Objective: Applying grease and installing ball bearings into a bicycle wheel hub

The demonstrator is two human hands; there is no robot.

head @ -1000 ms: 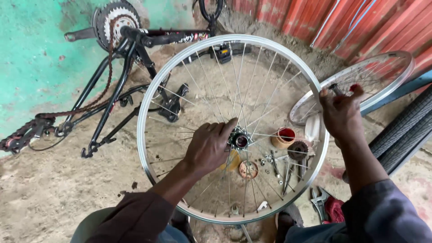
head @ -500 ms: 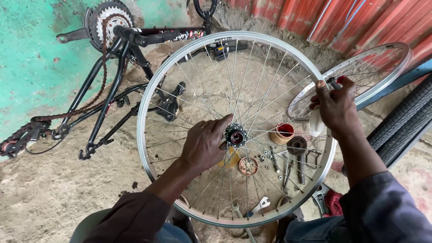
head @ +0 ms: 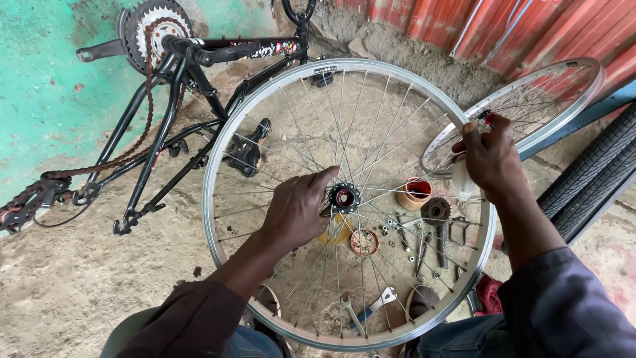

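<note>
**Spoked wheel held flat over a dirt floor, both hands on it**

A silver spoked bicycle wheel (head: 218,166) lies roughly level in front of the person, over the tools on the ground. The left hand (head: 298,209) rests on the spokes just beside the black hub (head: 344,197), fingers curled loosely, thumb stretched toward the hub; whether it pinches a spoke cannot be told. The right hand (head: 491,158) is closed over the rim on the far right side, fingers wrapped down around it.

Seen through the spokes: a small red-rimmed tin (head: 415,192), a toothed sprocket (head: 436,211), a round rusty lid (head: 364,242), scattered nuts and bolts (head: 396,229), a spanner (head: 377,305).

Beyond the right hand, a second bare wheel (head: 563,86) leans toward the red corrugated wall (head: 530,26). Black tyres (head: 596,179) lie at right. At left, an upturned black bicycle frame (head: 172,119) with chainring (head: 154,30) and rusty chain (head: 126,156) sits against a green wall (head: 46,86).
</note>
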